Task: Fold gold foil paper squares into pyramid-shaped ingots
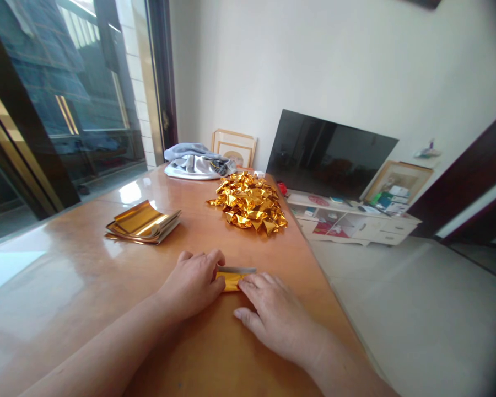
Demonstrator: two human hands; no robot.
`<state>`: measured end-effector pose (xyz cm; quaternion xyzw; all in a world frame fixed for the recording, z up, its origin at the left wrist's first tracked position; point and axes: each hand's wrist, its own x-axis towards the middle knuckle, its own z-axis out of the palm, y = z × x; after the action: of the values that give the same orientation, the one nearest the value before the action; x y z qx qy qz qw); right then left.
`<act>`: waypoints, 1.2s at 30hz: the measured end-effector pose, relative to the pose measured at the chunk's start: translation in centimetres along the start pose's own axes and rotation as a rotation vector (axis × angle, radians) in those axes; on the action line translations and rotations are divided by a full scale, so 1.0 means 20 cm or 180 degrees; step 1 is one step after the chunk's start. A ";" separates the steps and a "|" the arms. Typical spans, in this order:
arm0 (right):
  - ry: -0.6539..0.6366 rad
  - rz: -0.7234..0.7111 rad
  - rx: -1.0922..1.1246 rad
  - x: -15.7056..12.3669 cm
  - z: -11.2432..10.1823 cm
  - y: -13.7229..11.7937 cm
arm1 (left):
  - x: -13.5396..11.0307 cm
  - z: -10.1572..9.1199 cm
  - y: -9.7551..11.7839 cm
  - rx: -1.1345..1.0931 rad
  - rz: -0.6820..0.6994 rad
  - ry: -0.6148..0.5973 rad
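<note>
- The left hand (192,284) and right hand (276,317) are closing on both ends of a folded gold foil strip (231,281), at twelve o'clock.
- The foil is likely behaving light and slippery — thin, creasing easily, safest held by its edges.
- A crumpled foil pile (248,201) is sitting beyond, a flat foil stack (143,223) at eleven o'clock.

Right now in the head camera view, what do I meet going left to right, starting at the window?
window, stack of gold foil sheets, pile of crumpled gold foil, black flat-screen TV, framed picture

A home living room — television (330,154) on a white cabinet (380,234).
</note>
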<state>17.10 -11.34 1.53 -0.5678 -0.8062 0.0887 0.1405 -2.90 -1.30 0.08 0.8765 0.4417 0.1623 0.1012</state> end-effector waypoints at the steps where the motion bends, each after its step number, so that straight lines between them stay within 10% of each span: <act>1: -0.0003 0.0013 -0.0012 0.00 0.00 0.00 | 0.00 0.00 0.00 -0.0009 -0.0003 -0.0001; 21: -0.0075 0.0103 -0.0064 0.00 0.00 -0.03 | -0.03 -0.07 -0.02 0.0027 0.0068 0.0009; 36: -0.0211 0.0197 -0.0222 -0.01 0.00 -0.05 | -0.07 -0.17 -0.02 0.0175 0.0682 -0.0812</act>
<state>16.20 -11.84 1.79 -0.5938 -0.7951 0.0837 0.0910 -5.28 -2.04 2.76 0.9345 0.3336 0.0475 0.1145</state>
